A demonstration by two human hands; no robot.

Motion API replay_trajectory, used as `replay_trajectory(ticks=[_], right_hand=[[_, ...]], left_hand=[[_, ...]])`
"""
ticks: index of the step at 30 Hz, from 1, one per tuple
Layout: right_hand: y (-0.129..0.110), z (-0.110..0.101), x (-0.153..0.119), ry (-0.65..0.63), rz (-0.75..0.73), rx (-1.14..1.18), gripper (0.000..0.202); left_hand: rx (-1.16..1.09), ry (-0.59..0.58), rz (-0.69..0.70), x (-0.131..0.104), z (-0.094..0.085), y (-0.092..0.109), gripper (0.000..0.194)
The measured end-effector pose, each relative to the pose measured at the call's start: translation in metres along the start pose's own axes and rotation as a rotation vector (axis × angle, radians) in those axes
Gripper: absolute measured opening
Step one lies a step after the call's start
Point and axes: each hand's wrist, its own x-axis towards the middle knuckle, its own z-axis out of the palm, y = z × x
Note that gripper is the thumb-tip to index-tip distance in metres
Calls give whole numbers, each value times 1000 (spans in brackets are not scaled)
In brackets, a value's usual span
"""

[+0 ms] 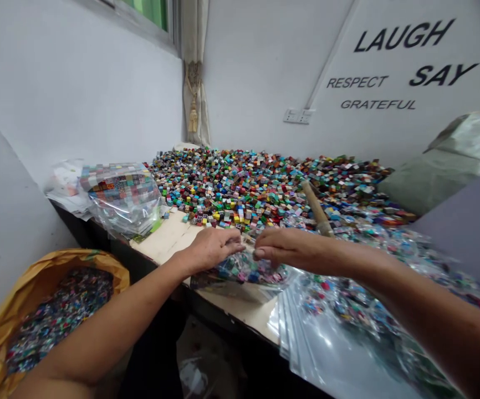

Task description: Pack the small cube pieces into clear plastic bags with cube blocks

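A clear plastic bag (248, 271) partly filled with small coloured cubes lies at the table's front edge. My left hand (213, 248) is at the bag's upper left, its fingers bent together over the plastic. Facing it, my right hand (287, 249) curls at the bag's upper right, thumb below the fingers. Both hands seem to pinch the bag near its mouth; the exact fingertip contact is small and partly hidden. Right behind the hands spreads a large heap of small coloured cubes (240, 183).
A stick or tube (317, 208) leans on the heap. Flat clear bags (306, 343) overhang the front edge at right, near filled bags (360, 282). At left stand a bag of patterned pieces (121, 194) and, lower, a yellow sack (57, 260) of small pieces.
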Motion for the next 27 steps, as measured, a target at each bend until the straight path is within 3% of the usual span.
replay_trajectory(ticks=[4, 7, 11, 14, 17, 19, 25, 27], right_hand=[[-14, 18, -6, 88, 113, -146, 30], [-20, 40, -2, 256, 158, -288, 18], [-19, 53, 1, 351, 162, -317, 12], [-20, 51, 1, 337, 161, -286, 10], [-22, 47, 0, 286, 207, -257, 9], [-22, 47, -1, 291, 213, -245, 9], [-19, 51, -6, 348, 127, -242, 34], [-20, 53, -7, 348, 128, -268, 31]], left_hand=[[0, 30, -31, 0, 1, 1, 27], [24, 61, -50, -1, 4, 2, 28], [45, 83, -27, -3, 2, 3, 27], [-5, -34, -16, -4, -5, 6, 27], [105, -177, -15, -4, -9, 14, 80], [243, -173, -27, -4, -8, 18, 94], [269, -180, -55, -1, -1, 17, 50], [243, -168, -60, -1, -1, 15, 40]])
